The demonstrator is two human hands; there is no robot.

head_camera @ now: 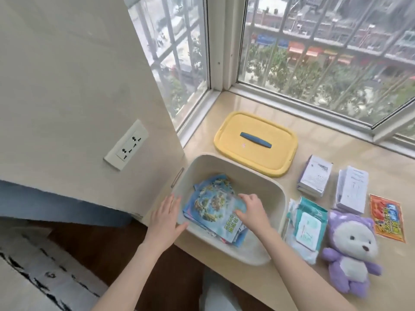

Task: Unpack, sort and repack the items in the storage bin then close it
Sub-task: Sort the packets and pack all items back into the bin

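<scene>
The cream storage bin [258, 173] stands open on the pale window-side surface [314, 140], at the surface's 9 o'clock end, close against the wall. Inside it lies a loose pile of blue packets [211, 205] printed with cartoon scenes, heaped toward the bin's 8 o'clock side. The right hand [251, 208] reaches down into the bin, its fingers [243, 198] bent narrow, and with the thumb they hold the topmost of the packets at its 3 o'clock edge. The left hand [165, 217] lies against the outside of the bin at 9 o'clock, fingers straight and close together on the wall and rim, gripping nothing. The yellow lid [247, 153] with its blue handle [255, 140] lies flat on the surface at the bin's 12 o'clock, just beside the rim. At the bin's 3 o'clock a teal pack of wet wipes [308, 223] lies just beside the bin. A purple plush toy [350, 250] lies on its back at 4 o'clock, touching the wipes. Two stacks of white leaflets [315, 176] [352, 189] sit side by side at 2 o'clock, and an orange sachet [386, 217] lies flat beyond them. A wall socket [126, 144] is on the wall at the bin's 10 o'clock.
</scene>
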